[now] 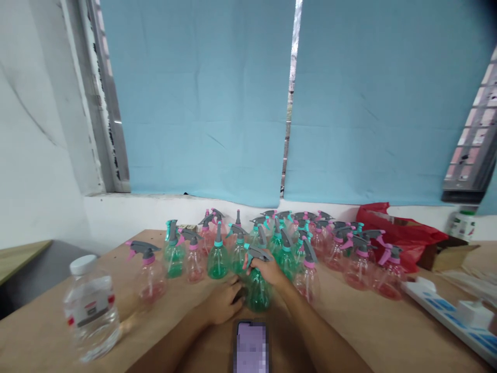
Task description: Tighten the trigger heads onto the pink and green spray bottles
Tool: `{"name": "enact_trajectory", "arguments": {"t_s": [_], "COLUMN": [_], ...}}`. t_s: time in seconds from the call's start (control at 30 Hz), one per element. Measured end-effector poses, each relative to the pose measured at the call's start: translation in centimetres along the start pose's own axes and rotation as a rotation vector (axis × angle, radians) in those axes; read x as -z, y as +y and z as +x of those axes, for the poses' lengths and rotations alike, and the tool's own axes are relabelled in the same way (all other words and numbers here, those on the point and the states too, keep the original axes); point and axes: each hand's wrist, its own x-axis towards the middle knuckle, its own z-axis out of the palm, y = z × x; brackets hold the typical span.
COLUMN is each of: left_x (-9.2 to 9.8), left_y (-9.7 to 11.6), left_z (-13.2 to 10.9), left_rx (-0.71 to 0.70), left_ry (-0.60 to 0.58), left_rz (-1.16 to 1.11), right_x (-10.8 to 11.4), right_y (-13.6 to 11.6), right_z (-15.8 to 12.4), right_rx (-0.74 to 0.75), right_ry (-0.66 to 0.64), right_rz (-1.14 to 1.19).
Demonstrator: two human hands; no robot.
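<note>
My right hand (267, 270) is wrapped round the neck of a green spray bottle (258, 296) with a grey and teal trigger head. The bottle stands upright in front of me, its body green and see-through. Just left of it, my left hand (225, 302) is low over the table with its fingers curled in. What those fingers hold, if anything, is hidden. A phone (251, 347) lies below the bottle, its screen blurred out. Close by are another green spray bottle (218, 260) to the left and a pink spray bottle (308, 280) to the right.
Several more green and pink spray bottles stand behind, toward the wall. A water bottle (92, 311) with a white cap and a pink spray bottle (149, 280) are at left. On the right are a red plastic bag (411, 238), a cardboard box (452, 256) and a power strip (446, 311).
</note>
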Motion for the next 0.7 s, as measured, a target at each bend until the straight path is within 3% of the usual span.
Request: {"name": "enact_trajectory", "arguments": {"t_s": [0.27, 0.53, 0.7], "left_x": [-0.3, 0.0, -0.1], "left_y": [-0.2, 0.0, -0.1], "left_z": [0.0, 0.0, 0.0], "left_rx": [0.009, 0.005, 0.005], "left_ry": [0.003, 0.002, 0.005], "left_rz": [0.024, 0.010, 0.010], "right_x": [0.1, 0.2, 0.3], "right_y": [-0.5, 0.7, 0.4], "right_z": [0.0, -0.1, 0.0], "right_rx": [0.036, -0.061, -0.047], "right_ry": [-0.030, 0.038, 0.013], "right_rz": [-0.068, 0.067, 0.001]}}
